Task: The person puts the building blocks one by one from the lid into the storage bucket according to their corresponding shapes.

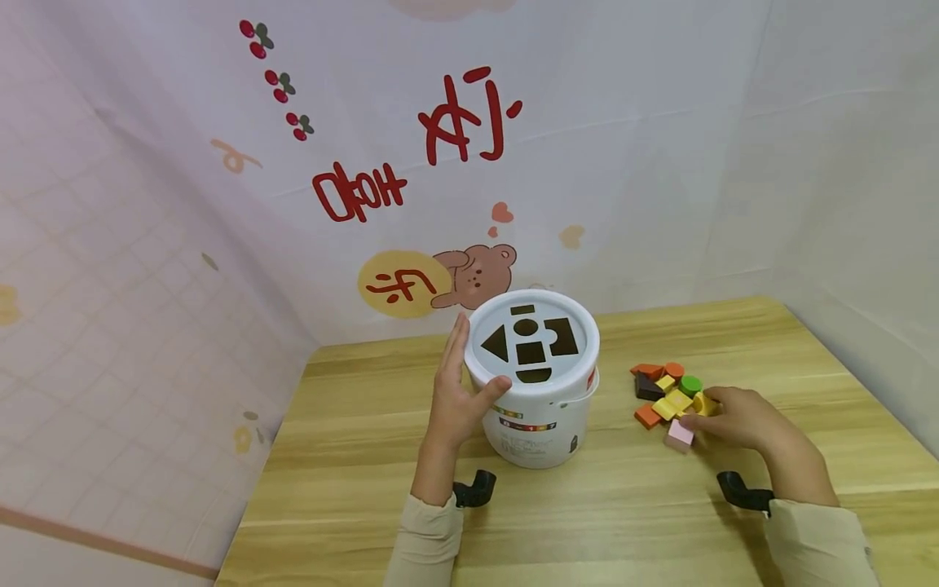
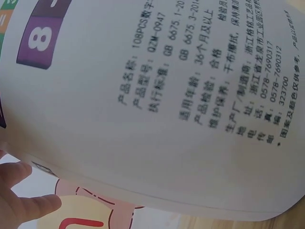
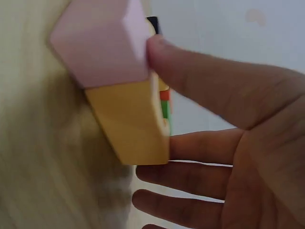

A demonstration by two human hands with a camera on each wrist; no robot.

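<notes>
A white bucket (image 1: 534,424) stands upright on the table, its lid (image 1: 499,322) cut with several shaped holes. My left hand (image 1: 458,391) rests against the bucket's left side, fingers straight up along it and thumb at the front rim. In the left wrist view, fingertips (image 2: 35,207) show beside the printed bucket wall (image 2: 119,143). Over at the block pile, my right hand (image 1: 744,420) has its thumb at a pink block (image 3: 102,45) and its fingers extended by the end of a yellow block (image 3: 133,124). The two blocks sit side by side.
Several more blocks lie together right of the bucket: a green round one (image 1: 690,385), a dark one (image 1: 649,387), orange ones (image 1: 648,416) and yellow ones (image 1: 672,404). The bucket's handle (image 1: 587,394) hangs down. A printed cloth (image 1: 623,163) rises behind the wooden table (image 1: 352,456).
</notes>
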